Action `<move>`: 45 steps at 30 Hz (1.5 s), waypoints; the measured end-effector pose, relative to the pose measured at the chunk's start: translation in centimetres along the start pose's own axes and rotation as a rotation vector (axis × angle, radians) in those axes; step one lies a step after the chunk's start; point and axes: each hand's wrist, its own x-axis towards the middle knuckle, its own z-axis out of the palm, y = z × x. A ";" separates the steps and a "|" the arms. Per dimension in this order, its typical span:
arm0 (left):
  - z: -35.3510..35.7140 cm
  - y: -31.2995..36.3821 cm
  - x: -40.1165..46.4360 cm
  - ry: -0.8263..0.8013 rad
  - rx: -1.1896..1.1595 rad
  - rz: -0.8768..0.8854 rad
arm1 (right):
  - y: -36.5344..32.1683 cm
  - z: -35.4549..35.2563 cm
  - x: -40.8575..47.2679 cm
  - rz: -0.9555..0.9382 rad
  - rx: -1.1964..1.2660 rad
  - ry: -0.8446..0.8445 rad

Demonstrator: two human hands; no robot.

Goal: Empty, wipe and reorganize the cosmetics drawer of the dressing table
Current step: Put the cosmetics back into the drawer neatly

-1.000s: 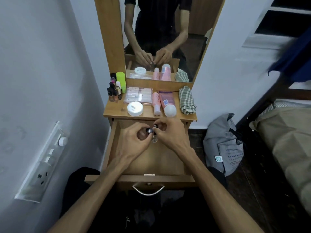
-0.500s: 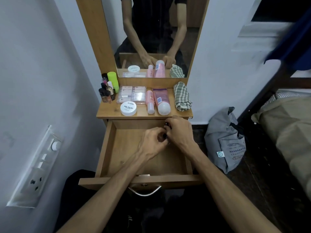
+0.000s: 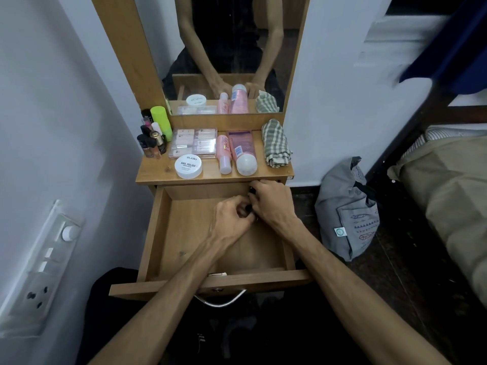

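Head view looks down on a dressing table with its drawer (image 3: 184,233) pulled out toward the person. Both hands meet over the drawer's far right corner. The left hand (image 3: 232,219) has its fingers curled in a closed grip, and the right hand (image 3: 274,204) curls beside it, fingers touching the left; between them show small dark items (image 3: 252,191), too hidden to name. I cannot tell which hand holds which piece. The drawer floor shows bare wood across its left and near parts, and a metal handle (image 3: 221,302) hangs from its front panel.

On the worktop (image 3: 155,172) above, a white round tub labelled nail polish (image 3: 188,166) sits near the front edge. Behind it lies a clear case of pale sticks (image 3: 193,143). To its right lie a small pink bottle (image 3: 224,154) and a larger pink tube (image 3: 242,151) with a white cap, side by side, caps toward the front edge. A folded checked cloth (image 3: 276,143) lies at the right edge. At the back left corner stand several small dark bottles (image 3: 151,143) and a lime green container (image 3: 162,121), close together.

A mirror (image 3: 232,48) rises behind the worktop. A grey bag (image 3: 345,214) leans on the floor to the right, and a switch panel (image 3: 39,267) is on the left wall.
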 end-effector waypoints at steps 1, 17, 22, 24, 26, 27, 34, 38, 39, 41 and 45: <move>0.0 0.0 0.1 0.007 -0.006 -0.018 | 0.1 0.1 -0.1 -0.002 0.005 0.003; 0.0 0.5 0.5 0.024 -0.078 -0.030 | 1.9 -1.6 -2.2 0.049 0.171 0.067; 1.6 1.6 0.7 -0.010 -0.047 0.099 | 3.4 -2.1 -2.8 0.127 0.203 0.103; 2.5 2.1 0.8 0.012 -0.023 0.123 | 3.9 -2.2 -2.9 0.149 0.210 0.106; 3.1 2.8 1.0 0.052 0.000 0.138 | 4.2 -2.1 -3.1 0.149 0.205 0.104; 3.2 2.9 1.2 0.063 0.017 0.146 | 4.3 -2.1 -3.2 0.143 0.201 0.101; 3.8 2.3 1.4 0.032 0.139 0.171 | 5.1 -2.0 -3.6 0.134 0.230 0.116; 4.0 2.0 0.9 0.032 0.153 0.202 | 5.0 -2.0 -4.0 0.130 0.237 0.115; 4.0 2.1 1.0 0.031 0.161 0.202 | 5.0 -2.0 -4.1 0.129 0.239 0.115; 3.9 2.3 1.3 0.026 0.176 0.203 | 5.0 -2.1 -4.1 0.122 0.240 0.114; 3.9 2.5 1.4 0.025 0.179 0.212 | 4.7 -2.1 -4.1 0.116 0.243 0.130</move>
